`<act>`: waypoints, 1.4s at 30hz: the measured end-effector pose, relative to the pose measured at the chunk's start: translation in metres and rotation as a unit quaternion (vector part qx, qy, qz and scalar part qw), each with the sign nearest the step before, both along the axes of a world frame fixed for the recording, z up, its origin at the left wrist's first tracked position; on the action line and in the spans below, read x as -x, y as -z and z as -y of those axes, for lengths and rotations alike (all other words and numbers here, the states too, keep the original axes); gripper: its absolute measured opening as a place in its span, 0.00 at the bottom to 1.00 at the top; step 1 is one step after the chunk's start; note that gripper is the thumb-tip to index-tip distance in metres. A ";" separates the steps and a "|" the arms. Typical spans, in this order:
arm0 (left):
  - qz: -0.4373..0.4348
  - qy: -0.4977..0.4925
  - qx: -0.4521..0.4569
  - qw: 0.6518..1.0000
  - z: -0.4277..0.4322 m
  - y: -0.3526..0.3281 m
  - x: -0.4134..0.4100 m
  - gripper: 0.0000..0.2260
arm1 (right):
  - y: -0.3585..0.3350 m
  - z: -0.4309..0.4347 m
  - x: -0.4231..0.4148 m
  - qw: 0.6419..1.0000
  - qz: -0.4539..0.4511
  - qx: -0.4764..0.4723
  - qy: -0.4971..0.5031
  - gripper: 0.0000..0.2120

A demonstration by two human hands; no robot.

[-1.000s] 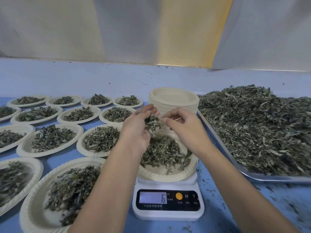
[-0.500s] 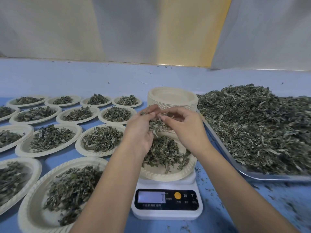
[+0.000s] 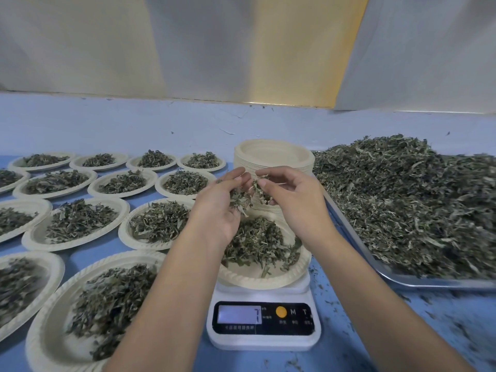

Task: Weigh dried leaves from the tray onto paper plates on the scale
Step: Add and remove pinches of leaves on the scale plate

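From my station I see both hands raised together above the paper plate [image 3: 257,281] that sits on the white scale [image 3: 264,340] at the near edge of the blue bench [image 3: 456,334]. My left hand [image 3: 217,210] is cupped, its fingers [image 3: 236,175] curled round a small clump of dried leaves [image 3: 240,200]. My right hand [image 3: 298,208] meets it from the other side, fingers [image 3: 268,173] pinching at the same clump. The plate below them already carries a loose mound of leaves, with bare rim showing toward me. The scale's display [image 3: 239,314] appears to read 7, though glare makes it hard to be sure.

Right of the scale lies the metal tray [image 3: 429,283], heaped with the main leaf pile [image 3: 416,205]. Behind my hands stands a stack of empty plates [image 3: 273,154]. To the left, rows of filled plates [image 3: 77,224] cover the bench, each with its own portion. Leaf crumbs are scattered on the bench around the scale and tray.
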State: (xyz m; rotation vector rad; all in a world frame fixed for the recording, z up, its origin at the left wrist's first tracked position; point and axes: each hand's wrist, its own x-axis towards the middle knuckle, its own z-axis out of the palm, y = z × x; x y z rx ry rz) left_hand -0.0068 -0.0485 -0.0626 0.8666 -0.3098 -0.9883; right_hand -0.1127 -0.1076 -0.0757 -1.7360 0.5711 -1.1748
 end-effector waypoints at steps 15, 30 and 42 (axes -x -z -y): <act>-0.176 0.036 0.060 0.982 0.046 -0.023 0.061 0.20 | -0.011 0.026 0.036 0.988 0.076 -0.127 0.038 0.05; -0.028 0.058 -0.083 0.994 0.106 0.013 0.162 0.08 | 0.020 0.066 0.110 0.953 0.036 -0.213 0.212 0.06; 0.186 0.175 -0.094 0.962 0.111 0.025 0.182 0.24 | 0.032 0.078 0.136 0.927 0.024 -0.203 0.315 0.15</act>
